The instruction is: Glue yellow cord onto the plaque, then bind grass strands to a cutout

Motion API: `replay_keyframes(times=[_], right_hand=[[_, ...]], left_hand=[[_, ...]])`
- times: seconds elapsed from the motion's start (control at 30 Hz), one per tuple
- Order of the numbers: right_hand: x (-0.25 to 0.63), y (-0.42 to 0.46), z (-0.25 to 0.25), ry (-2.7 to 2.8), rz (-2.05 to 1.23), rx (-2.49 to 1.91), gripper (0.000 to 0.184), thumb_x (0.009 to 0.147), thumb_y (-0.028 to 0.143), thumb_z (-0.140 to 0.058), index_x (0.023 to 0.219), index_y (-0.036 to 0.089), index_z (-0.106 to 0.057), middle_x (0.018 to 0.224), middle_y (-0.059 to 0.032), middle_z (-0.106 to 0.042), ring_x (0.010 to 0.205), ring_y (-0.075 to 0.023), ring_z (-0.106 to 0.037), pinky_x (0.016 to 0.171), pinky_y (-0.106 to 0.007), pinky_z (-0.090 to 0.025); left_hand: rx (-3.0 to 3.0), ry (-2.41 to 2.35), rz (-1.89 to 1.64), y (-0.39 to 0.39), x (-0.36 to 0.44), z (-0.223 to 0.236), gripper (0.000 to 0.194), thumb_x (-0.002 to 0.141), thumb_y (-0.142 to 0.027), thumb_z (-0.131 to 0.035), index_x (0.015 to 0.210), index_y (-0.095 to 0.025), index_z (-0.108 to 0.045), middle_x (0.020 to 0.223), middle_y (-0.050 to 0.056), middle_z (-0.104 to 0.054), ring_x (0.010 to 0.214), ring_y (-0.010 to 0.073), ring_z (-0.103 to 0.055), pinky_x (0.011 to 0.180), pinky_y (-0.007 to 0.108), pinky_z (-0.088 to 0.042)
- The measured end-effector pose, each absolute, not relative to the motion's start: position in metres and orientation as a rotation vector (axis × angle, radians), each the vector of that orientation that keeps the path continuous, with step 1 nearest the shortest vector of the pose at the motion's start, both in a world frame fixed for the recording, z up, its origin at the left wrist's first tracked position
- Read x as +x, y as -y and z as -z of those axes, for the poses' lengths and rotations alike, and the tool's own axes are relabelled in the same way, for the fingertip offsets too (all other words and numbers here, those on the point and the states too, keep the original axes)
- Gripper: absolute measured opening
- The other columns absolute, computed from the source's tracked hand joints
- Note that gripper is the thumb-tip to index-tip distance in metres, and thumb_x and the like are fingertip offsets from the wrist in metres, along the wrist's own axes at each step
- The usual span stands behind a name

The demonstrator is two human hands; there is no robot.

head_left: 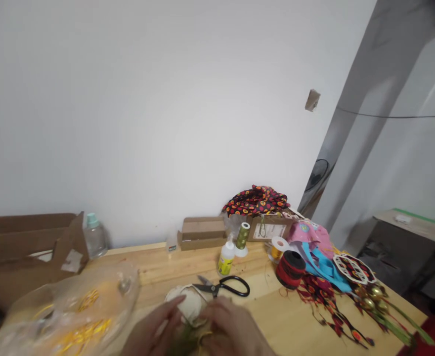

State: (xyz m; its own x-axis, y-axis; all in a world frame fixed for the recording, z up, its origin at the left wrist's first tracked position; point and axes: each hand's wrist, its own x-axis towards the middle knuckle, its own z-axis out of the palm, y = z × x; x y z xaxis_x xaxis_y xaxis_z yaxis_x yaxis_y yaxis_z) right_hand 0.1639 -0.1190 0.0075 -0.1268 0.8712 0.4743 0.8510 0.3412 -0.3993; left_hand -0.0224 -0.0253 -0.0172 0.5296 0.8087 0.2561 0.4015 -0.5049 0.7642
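At the bottom centre of the head view, my left hand (156,327) and my right hand (233,326) work close together, fingers bent inward. Between them is a blurred green cord (188,338), pinched by both hands as far as the blur shows. A white round flat piece (188,302) shows just beyond my fingertips; whether it is held or lies on the table, I cannot tell. Black-handled scissors (223,287) lie right behind my right hand, blades pointing left. Past them stands a small glue bottle (225,259) with a yellow label.
Left: a clear plastic bag (117,316) with golden cords, an open cardboard box (28,252) and a clear bottle (96,237). Behind: a small cardboard box (203,232) and a green thread spool (242,237). Right: a red-black spool (290,269), blue ribbon (326,269) and golden bells (371,299).
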Motion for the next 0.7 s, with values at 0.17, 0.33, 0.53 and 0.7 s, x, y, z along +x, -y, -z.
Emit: replay_keyframes(times=[0.17, 0.33, 0.53, 0.7], right_hand=[[0.197, 0.108, -0.032, 1.981, -0.169, -1.808, 0.02, 0.065, 0.02, -0.06, 0.084, 0.022, -0.062, 0.076, -0.0002, -0.061, 0.068, -0.0134, -0.054, 0.061, -0.021, -0.038], [0.226, 0.102, -0.018, 2.095, -0.247, -1.811, 0.021, 0.061, 0.021, -0.065, 0.081, 0.023, -0.063, 0.073, 0.0008, -0.06, 0.067, -0.0133, -0.052, 0.059, -0.02, -0.035], [0.231, 0.094, -0.024, 2.051, -0.252, -1.892, 0.023, 0.062, 0.019, -0.063, 0.085, 0.024, -0.064, 0.073, 0.001, -0.061, 0.067, -0.013, -0.052, 0.058, -0.02, -0.033], [0.24, 0.08, -0.034, 1.805, -0.211, -2.099, 0.019, 0.062, 0.039, -0.063, 0.064, 0.021, -0.063, 0.058, 0.0003, -0.06, 0.054, -0.0133, -0.052, 0.048, -0.021, -0.029]], left_hand=[[2.223, -1.003, -0.791, 0.032, -0.029, -0.012, 0.029, 0.079, -0.039, -0.043, 0.1, -0.023, -0.057, 0.091, 0.003, -0.064, 0.088, 0.0177, -0.057, 0.08, 0.026, -0.045], [2.438, -0.599, -0.49, 0.049, -0.02, -0.014, 0.036, 0.065, -0.028, -0.064, 0.1, -0.026, -0.056, 0.107, 0.003, -0.055, 0.098, 0.0186, -0.05, 0.087, 0.027, -0.04], [2.514, -0.635, -0.337, 0.054, -0.014, -0.005, 0.051, 0.062, -0.027, -0.066, 0.111, -0.03, -0.051, 0.123, 0.005, -0.044, 0.112, 0.0243, -0.039, 0.095, 0.037, -0.032], [2.567, -0.695, -0.443, 0.041, -0.016, 0.001, 0.027, 0.073, -0.023, -0.055, 0.1, -0.024, -0.056, 0.115, 0.007, -0.048, 0.107, 0.0216, -0.043, 0.091, 0.035, -0.035]])
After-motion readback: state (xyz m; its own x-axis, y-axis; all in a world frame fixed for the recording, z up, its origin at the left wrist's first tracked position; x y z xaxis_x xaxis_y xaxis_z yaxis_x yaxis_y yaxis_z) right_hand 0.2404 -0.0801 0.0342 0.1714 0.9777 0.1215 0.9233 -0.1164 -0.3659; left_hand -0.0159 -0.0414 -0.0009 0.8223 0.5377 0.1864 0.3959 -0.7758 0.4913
